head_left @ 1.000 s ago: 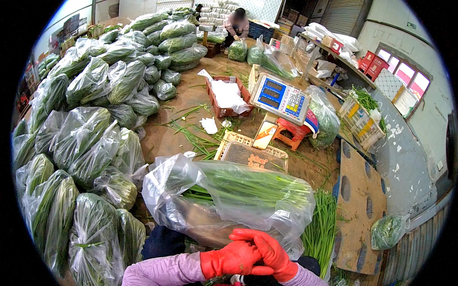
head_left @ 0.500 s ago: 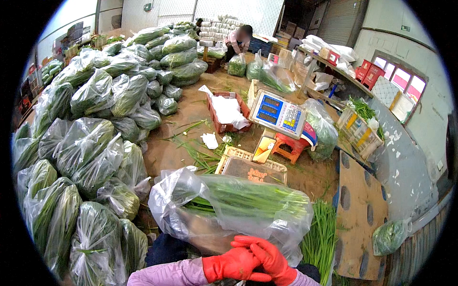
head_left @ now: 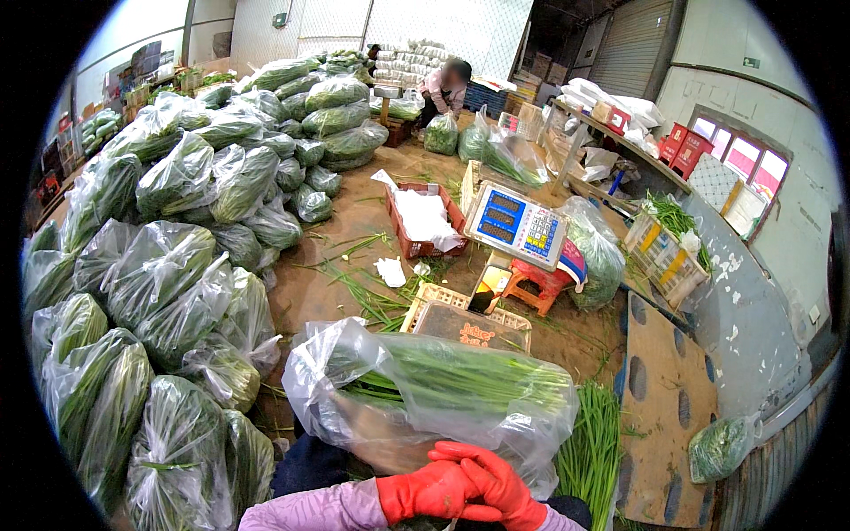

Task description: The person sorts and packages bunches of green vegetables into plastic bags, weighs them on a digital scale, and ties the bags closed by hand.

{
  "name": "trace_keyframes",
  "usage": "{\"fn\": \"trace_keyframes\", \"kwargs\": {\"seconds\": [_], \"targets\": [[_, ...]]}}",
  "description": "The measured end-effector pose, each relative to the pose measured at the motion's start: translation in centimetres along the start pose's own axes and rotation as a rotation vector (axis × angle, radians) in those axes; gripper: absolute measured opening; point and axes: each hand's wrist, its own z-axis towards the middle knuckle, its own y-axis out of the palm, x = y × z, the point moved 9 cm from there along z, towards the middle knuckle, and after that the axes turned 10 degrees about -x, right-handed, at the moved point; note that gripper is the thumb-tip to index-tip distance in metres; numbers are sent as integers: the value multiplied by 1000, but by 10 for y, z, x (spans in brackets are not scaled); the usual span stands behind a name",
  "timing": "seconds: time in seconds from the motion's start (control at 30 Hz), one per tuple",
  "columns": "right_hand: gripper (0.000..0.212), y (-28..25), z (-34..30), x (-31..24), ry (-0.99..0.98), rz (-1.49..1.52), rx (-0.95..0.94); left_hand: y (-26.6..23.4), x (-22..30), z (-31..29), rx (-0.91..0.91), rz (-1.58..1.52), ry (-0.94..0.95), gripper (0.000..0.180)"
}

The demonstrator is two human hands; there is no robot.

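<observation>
Both my hands wear red rubber gloves and rest folded together at the lower middle, just in front of a clear plastic bag [head_left: 323, 403]. My left hand [head_left: 418, 494] is closed against the right one, its fingers partly hidden. Across it lie the fingers of my right hand [head_left: 500, 487], also closed, with nothing seen between the two. Inside the bag, which lies on its side, is a bundle of long green stalks [head_left: 469, 372], like garlic chives. More loose stalks [head_left: 591, 438] lie to the right of the bag.
Filled vegetable bags [head_left: 168, 274] pile up on the left. Beyond my bag stand a yellow crate [head_left: 425, 296], a phone [head_left: 489, 288], a digital scale [head_left: 516, 226], a red stool [head_left: 536, 288] and a red crate [head_left: 416, 243]. A person [head_left: 443, 88] crouches far back.
The view has shifted slightly. My hands stay folded together in the same place, and the bag of stalks has hardly moved. The phone's screen looks darker.
</observation>
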Motion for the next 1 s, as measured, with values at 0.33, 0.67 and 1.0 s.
{"fn": "trace_keyframes", "kwargs": {"seconds": [0.33,0.67,1.0], "targets": [[45,2,2,3,-2,-13,-5,2,-12,-1,1,-164,-41,21],[42,-2,2,7,-27,-31,-21,-11,8,6,-47,-234,20,29],[44,-2,2,6,-20,-37,-16,-1,0,2,-21,-74,-43,32]]}}
